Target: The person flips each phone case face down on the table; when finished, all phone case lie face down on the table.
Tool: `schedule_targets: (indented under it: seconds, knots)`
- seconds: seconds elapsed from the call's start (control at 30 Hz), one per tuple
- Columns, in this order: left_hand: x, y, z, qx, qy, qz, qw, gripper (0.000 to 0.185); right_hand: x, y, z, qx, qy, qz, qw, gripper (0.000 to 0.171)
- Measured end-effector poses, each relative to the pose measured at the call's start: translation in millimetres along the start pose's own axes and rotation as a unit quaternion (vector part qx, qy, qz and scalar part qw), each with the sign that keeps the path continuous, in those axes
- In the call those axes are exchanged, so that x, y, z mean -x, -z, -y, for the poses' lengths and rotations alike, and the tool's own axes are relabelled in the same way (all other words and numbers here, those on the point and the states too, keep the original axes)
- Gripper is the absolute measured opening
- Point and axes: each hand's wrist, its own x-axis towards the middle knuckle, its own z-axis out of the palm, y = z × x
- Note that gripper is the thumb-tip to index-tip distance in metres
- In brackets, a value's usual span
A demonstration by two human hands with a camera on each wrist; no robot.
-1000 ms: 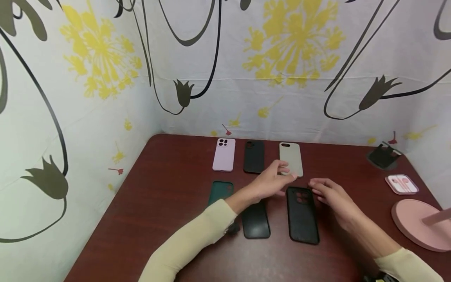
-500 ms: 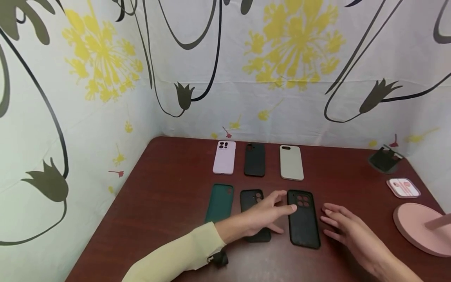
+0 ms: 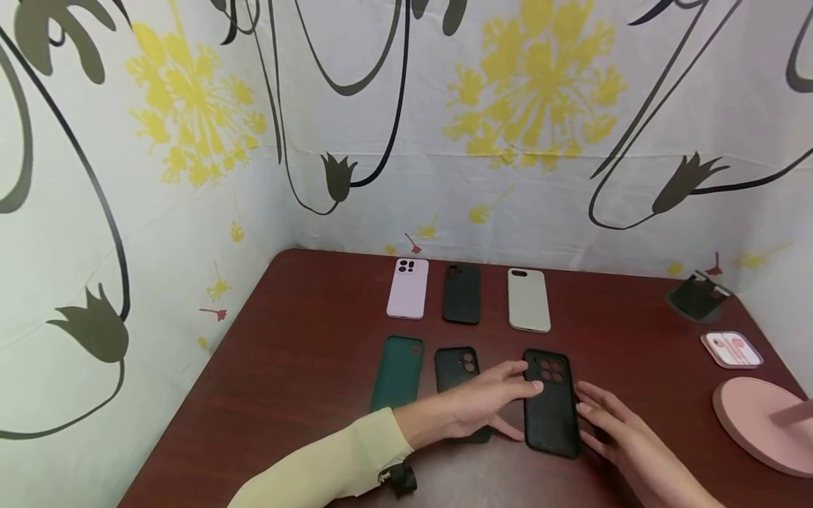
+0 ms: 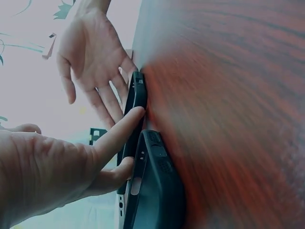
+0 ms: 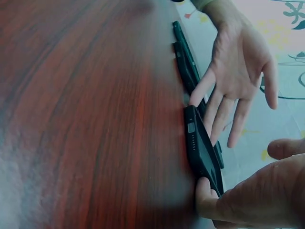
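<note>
In the head view a black phone case (image 3: 551, 423) with a camera cutout lies flat on the table, inner side up. My left hand (image 3: 476, 406), fingers spread, reaches over another black phone case (image 3: 449, 367), its fingertips at the left edge of the first case. On the other side, my right hand (image 3: 625, 430) has its fingers extended at that case's right edge. The right wrist view shows the black case's side (image 5: 193, 143) between both hands, its port end towards me. Part of the second case is hidden under my left forearm and hand.
A teal phone case (image 3: 399, 374) lies further left. Behind stand out a lilac case (image 3: 408, 289), a dark case (image 3: 461, 294) and a cream case (image 3: 528, 300) in a row. At right are a black stand (image 3: 699, 296), an earphone box (image 3: 732, 350) and a pink round base (image 3: 762, 427).
My left hand has come back from near the cream case to the black case's left edge. My right hand has drawn nearer me, moved out, then closed in on the right edge.
</note>
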Motion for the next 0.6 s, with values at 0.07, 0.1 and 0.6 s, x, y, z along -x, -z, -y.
schedule_targets:
  seconds: [0.07,0.1,0.6]
  knots:
    - [0.3,-1.3,-0.4,-0.014,0.006,-0.001,0.9999,0.074,0.3,-0.2,-0.5,-0.005,-0.003,0.010,1.000,0.085]
    - [0.5,-1.9,-0.7,-0.020,0.009,-0.002,0.9997,0.075,0.5,-0.2,-0.7,-0.006,-0.004,0.014,1.000,0.085]
    - [2.5,-4.6,-5.9,-0.050,0.024,-0.010,0.9984,0.076,2.3,3.1,5.3,-0.024,-0.007,0.025,0.999,0.081]
